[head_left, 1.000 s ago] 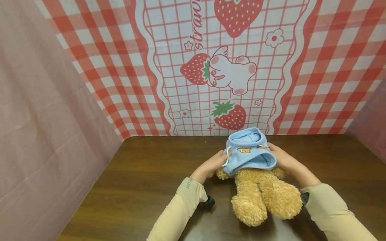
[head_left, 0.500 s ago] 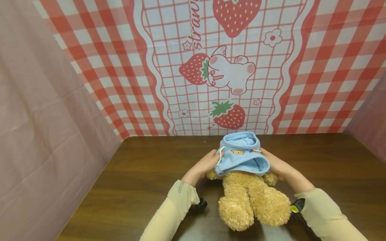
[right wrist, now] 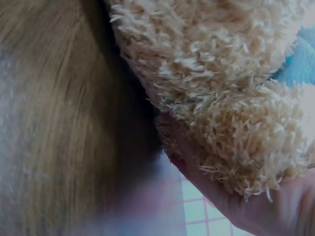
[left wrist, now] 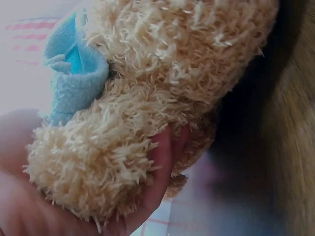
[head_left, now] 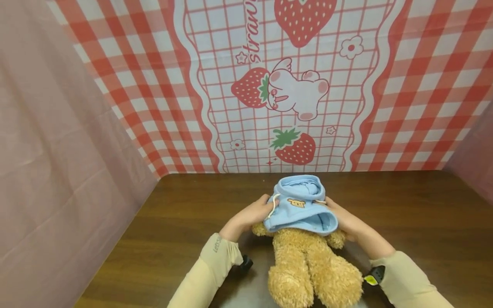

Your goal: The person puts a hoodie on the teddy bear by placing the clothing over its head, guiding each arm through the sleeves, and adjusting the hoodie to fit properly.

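Observation:
A tan plush bear (head_left: 292, 256) lies with its feet toward the front, and a light blue hoodie (head_left: 290, 214) with a small bear patch covers its upper part; the head is hidden. My left hand (head_left: 250, 217) grips the bear's arm and the hoodie's left side, its fingers wrapped behind the furry arm (left wrist: 98, 162) in the left wrist view. At the other side, my right hand (head_left: 346, 220) holds the hoodie's edge and the bear's other arm (right wrist: 251, 137), fingers passing behind the fur in the right wrist view.
The brown wooden table (head_left: 185, 214) runs back to a red and white checked cloth (head_left: 154, 85) printed with strawberries. A pink curtain (head_left: 57, 128) hangs at the left, and another pink cloth stands at the right.
Both hands have moved left and toward the front, bringing the bear and hoodie with them. Their hold looks the same.

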Demonstrator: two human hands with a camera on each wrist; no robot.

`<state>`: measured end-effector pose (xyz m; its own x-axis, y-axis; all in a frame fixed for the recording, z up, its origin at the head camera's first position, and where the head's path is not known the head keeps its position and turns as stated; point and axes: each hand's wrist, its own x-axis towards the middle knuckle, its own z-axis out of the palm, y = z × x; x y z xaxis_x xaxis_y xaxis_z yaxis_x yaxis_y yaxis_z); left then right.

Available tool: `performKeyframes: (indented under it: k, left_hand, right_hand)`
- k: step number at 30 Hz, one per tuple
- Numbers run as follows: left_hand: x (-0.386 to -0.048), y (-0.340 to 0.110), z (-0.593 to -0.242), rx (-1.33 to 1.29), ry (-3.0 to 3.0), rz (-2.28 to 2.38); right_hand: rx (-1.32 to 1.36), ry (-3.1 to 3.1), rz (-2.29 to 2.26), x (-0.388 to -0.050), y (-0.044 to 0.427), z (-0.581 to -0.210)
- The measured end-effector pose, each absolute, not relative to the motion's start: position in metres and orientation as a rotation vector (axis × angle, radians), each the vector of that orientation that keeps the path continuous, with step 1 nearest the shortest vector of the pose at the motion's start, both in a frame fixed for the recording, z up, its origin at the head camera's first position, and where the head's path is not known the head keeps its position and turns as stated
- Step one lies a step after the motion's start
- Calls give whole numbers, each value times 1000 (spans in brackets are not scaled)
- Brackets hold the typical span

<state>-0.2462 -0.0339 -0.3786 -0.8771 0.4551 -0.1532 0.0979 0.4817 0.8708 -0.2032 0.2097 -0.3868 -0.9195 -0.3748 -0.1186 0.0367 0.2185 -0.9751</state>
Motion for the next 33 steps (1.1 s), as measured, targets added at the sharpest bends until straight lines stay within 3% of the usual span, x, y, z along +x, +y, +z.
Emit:
performKeyframes:
  k: [17,23,28,33]
  left_hand:
    - [-245,-46,-371,527,2698,1141]
    - [-239,-53,-356,635,2878,1167]
    - [-230,-56,-343,814,2996,1174]
    - [-221,-52,-338,1172,2910,1009]
  right_hand:
    - [-170,2811,-1260,-204,220,-367]
    - [-285,3014,-1262,-195,223,-355]
    - [-327,3164,-1336,-188,219,-348]
    - [-294,3231,-1300,-181,211,-342]
